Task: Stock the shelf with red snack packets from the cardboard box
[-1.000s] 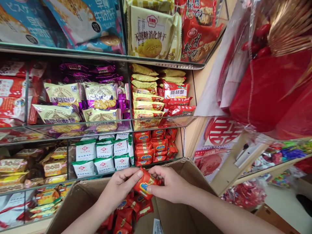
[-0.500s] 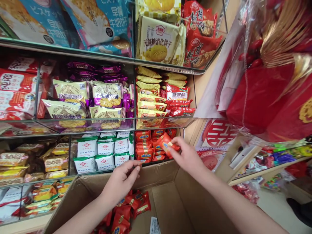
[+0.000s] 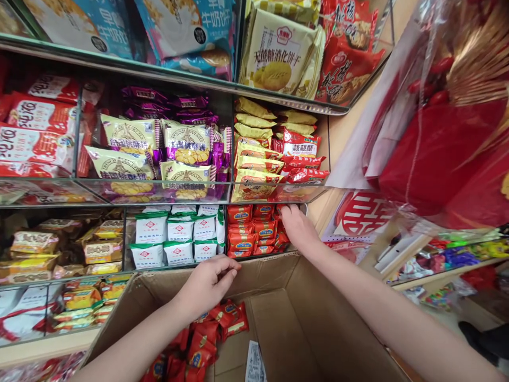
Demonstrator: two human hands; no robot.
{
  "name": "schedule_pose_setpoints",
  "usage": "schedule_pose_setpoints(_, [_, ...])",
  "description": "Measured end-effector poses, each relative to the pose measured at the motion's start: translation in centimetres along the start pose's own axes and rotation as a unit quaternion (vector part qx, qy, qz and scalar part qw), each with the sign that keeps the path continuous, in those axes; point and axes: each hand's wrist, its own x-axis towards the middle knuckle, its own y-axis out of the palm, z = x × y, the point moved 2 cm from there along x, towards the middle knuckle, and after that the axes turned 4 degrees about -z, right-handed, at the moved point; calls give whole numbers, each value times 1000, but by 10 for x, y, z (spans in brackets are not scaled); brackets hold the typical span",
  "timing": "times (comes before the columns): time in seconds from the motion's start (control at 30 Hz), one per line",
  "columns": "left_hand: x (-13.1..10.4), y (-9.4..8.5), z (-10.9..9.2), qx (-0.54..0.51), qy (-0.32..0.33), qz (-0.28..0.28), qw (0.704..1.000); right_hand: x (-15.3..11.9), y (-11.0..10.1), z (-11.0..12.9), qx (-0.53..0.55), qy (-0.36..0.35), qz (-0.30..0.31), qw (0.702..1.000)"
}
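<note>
My right hand (image 3: 296, 228) reaches into the right end of a shelf compartment, against a stack of red snack packets (image 3: 243, 245). Its fingers are bent around a red packet that is mostly hidden at the fingertips. My left hand (image 3: 212, 281) hovers by the far edge of an open cardboard box (image 3: 274, 313), fingers curled and thumb pressed close, with nothing visible in them. Inside the box, on its left, lies a loose heap of matching red packets (image 3: 201, 345), partly covered by my left forearm. A printed white slip (image 3: 254, 363) rests on the box floor.
White-and-green packets (image 3: 181, 236) fill the compartment to the left. Above is a glass-fronted shelf (image 3: 191, 192) of cream, purple and yellow biscuit packets. A red hanging decoration (image 3: 441, 143) in clear plastic crowds the upper right. A wooden side panel (image 3: 322, 209) bounds the shelf.
My right hand has carried a red packet from in front of the stack into the compartment's right end. My left hand stays near the box edge. The view has shifted slightly.
</note>
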Motion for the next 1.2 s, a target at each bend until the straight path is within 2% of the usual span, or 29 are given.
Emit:
schedule_pose_setpoints(0.17, [-1, 1, 1, 3, 9, 28, 1000, 13, 3, 7, -67, -14, 15, 998])
schedule_pose_setpoints(0.53, [-1, -2, 1, 13, 37, 40, 998, 38, 9, 8, -49, -49, 43, 997])
schedule_pose_setpoints(0.77, [-1, -3, -1, 15, 37, 49, 998, 25, -1, 8, -52, -57, 44, 996])
schedule_pose_setpoints(0.97, [0, -2, 1, 32, 43, 58, 997, 22, -7, 26, 2, -104, 19, 994])
schedule_pose_setpoints(1.2, [0, -1, 2, 51, 59, 49, 996, 38, 4, 50, 72, -118, 13, 990])
